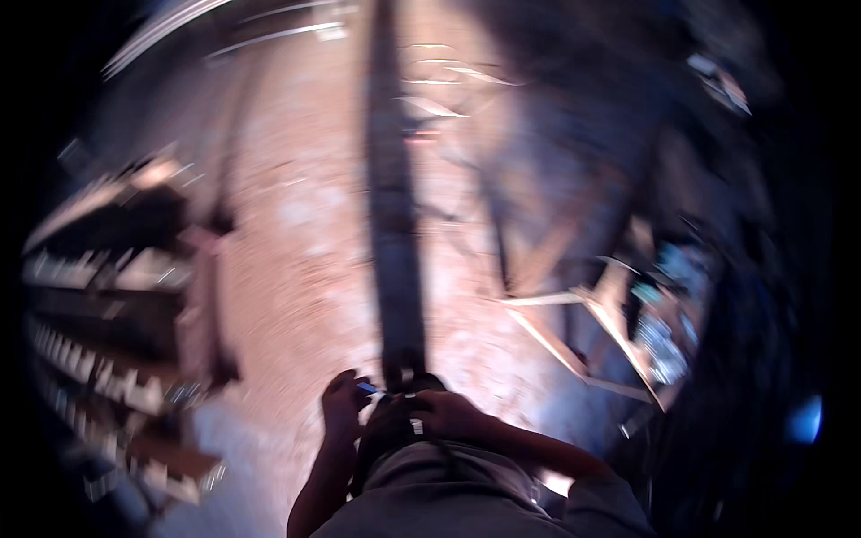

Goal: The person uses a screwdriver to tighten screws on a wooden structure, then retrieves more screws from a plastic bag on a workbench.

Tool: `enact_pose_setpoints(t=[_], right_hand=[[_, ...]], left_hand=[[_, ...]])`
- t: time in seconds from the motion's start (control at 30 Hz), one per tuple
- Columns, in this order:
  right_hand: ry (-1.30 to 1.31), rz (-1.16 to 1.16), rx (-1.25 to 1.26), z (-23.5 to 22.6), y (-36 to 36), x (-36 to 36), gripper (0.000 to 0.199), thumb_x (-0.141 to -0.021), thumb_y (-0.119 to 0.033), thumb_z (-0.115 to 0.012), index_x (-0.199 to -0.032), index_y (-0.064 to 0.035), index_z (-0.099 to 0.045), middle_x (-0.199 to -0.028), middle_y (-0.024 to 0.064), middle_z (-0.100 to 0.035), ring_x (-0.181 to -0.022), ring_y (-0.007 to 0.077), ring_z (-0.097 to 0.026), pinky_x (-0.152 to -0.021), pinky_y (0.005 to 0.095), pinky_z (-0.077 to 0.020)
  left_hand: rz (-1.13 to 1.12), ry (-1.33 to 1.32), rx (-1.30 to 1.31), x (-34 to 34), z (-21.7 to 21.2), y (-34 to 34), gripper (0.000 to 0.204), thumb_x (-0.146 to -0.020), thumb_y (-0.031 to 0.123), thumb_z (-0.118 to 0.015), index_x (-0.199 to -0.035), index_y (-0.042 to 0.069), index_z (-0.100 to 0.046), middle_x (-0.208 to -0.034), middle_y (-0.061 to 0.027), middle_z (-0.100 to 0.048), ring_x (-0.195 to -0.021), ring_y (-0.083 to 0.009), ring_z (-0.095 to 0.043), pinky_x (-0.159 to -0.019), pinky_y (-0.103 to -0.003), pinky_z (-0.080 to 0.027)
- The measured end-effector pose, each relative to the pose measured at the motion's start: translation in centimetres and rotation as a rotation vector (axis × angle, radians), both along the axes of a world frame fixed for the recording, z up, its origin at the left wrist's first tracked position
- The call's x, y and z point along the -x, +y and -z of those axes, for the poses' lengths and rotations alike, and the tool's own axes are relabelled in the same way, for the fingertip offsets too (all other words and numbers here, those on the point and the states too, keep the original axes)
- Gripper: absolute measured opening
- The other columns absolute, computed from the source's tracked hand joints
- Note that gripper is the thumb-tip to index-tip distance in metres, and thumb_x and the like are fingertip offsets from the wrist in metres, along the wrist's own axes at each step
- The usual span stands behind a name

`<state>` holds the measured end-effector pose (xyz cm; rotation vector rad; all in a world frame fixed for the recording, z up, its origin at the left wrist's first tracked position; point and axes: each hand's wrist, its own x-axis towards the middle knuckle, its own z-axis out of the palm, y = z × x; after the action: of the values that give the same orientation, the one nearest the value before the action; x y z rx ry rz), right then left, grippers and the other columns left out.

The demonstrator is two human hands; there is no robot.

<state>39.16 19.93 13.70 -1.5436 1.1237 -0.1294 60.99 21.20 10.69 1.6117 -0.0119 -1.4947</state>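
Motion smears the whole picture. My left hand [342, 405] is close in front of my body at the lower middle. Its fingers are bent and closed round a small blue object [367, 388], whose kind I cannot make out. To its right, my right hand [441, 414] reaches across the front of my grey shirt [448, 489]. The fingers there look curled in, and what they hold, if anything, is lost in blur. A small pale thing [417, 426] shows just below those fingers.
A long dark straight band [395, 215], beam or shadow, runs up the reddish floor [300, 242]. Tiered racks [117, 377] with pale items line the left. On the right stand a wooden frame [547, 341] and clear, plastic-looking items [662, 350].
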Motion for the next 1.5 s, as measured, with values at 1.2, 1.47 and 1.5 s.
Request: enact_pose_setpoints(t=[1.2,1.47,1.5], right_hand=[[-0.718,2.284,-0.022,-1.3,34.5,48.3,0.025,-0.092,-0.022,-0.057,-0.101,0.0011,-0.055,-0.07,0.0026,-0.056,-0.055,0.0081,-0.048,-0.05,0.023,-0.0383],[-0.667,2.252,-0.02,-0.5,33.1,50.0,0.03,-0.092,-0.025,-0.057,-0.105,0.0027,-0.055,-0.067,0.0037,-0.055,-0.051,0.0085,-0.046,-0.047,0.0229,-0.0367],[-0.66,2.247,-0.009,-0.4,32.9,50.1,0.034,-0.092,-0.027,-0.057,-0.107,0.0037,-0.055,-0.065,0.0044,-0.054,-0.049,0.0092,-0.045,-0.045,0.0232,-0.0358]], left_hand=[[1.793,-1.014,1.609,86.9,10.3,-1.9,0.018,-0.078,0.019,-0.063,-0.088,0.005,-0.061,-0.091,-0.0167,-0.063,-0.085,-0.0336,-0.062,-0.071,-0.041,-0.052],[1.865,-1.057,1.701,86.0,7.4,-0.7,0.02,-0.085,0.023,-0.055,-0.095,0.005,-0.057,-0.09,-0.0156,-0.063,-0.079,-0.0343,-0.063,-0.063,-0.043,-0.052],[1.91,-0.976,1.606,85.8,7.8,-0.8,0.02,-0.085,0.02,-0.055,-0.097,0.004,-0.057,-0.09,-0.017,-0.062,-0.08,-0.0351,-0.062,-0.066,-0.043,-0.051]])
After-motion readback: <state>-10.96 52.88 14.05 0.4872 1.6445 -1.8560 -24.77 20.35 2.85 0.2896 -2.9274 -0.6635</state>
